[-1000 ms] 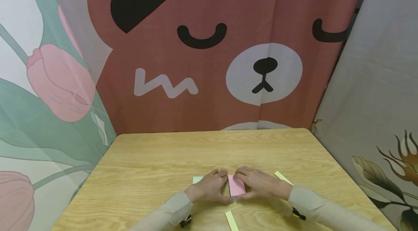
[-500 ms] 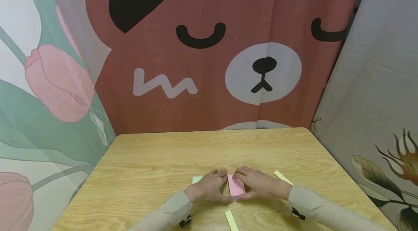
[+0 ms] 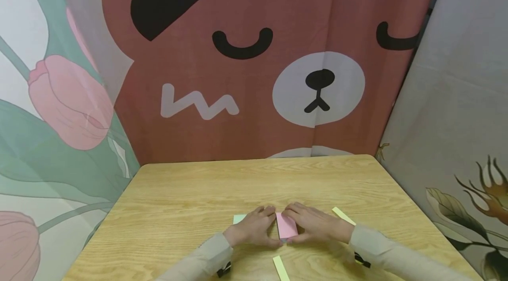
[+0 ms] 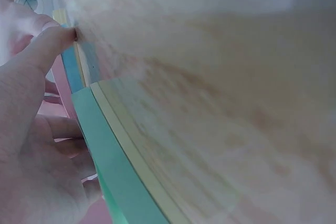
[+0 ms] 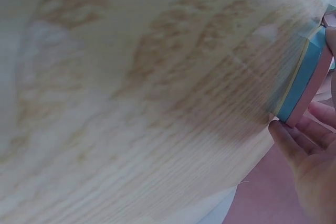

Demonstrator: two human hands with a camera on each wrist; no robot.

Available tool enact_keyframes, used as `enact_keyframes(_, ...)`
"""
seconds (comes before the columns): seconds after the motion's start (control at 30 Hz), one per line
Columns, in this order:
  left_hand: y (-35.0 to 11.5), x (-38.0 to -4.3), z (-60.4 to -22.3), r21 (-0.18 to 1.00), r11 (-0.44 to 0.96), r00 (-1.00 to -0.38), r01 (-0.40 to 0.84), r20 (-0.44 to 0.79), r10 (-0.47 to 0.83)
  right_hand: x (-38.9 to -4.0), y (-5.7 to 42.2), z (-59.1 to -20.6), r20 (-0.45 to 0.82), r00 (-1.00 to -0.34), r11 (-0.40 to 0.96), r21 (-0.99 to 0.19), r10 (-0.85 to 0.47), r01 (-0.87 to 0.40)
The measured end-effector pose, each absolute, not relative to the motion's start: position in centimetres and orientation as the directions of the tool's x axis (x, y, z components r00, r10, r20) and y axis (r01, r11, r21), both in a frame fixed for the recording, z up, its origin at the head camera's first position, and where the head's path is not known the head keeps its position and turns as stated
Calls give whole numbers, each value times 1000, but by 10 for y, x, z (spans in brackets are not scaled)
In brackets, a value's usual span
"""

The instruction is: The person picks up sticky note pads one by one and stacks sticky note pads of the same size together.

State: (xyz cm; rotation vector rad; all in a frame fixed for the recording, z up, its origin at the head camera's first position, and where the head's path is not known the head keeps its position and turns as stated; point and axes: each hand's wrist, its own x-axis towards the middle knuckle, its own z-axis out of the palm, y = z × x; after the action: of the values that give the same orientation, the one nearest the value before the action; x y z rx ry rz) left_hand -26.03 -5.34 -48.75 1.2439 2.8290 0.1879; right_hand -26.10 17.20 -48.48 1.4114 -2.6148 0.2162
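Observation:
A pink flat rectangular block (image 3: 286, 226) lies on a blue block (image 5: 305, 72), long sides pointing away from me. My left hand (image 3: 255, 228) holds the stack's left side, thumb at the near corner and fingertips at the far one. From the right, my right hand (image 3: 316, 223) grips the same stack, with its thumb at the near end and its fingers over the far right part. A green flat block (image 4: 113, 148) lies beside the left palm; in the head view the left hand hides most of it. The lowest layers are hard to tell from their reflection.
One pale yellow strip (image 3: 281, 267) lies near the table's front edge. Another yellow strip (image 3: 343, 215) is beyond the right wrist, partly behind the sleeve. The wood-grain table (image 3: 198, 188) ends at printed curtains (image 3: 246, 135) at the back and sides.

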Motion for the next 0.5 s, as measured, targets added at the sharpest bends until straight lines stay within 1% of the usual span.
enact_keyframes(0.27, -56, -258, -488, 117, 653, -659, 749, 20, 752, -261, 172, -487, 190, -548, 548, -57, -815, -835)
enact_keyframes(0.4, -57, -257, -486, 91, 636, -641, 766, 35, 767, -261, 172, -484, 179, -547, 546, -64, -818, -836)
enact_keyframes(0.5, -57, -257, -486, 63, 612, -615, 788, 53, 787, -262, 172, -482, 173, -548, 544, -73, -819, -836)
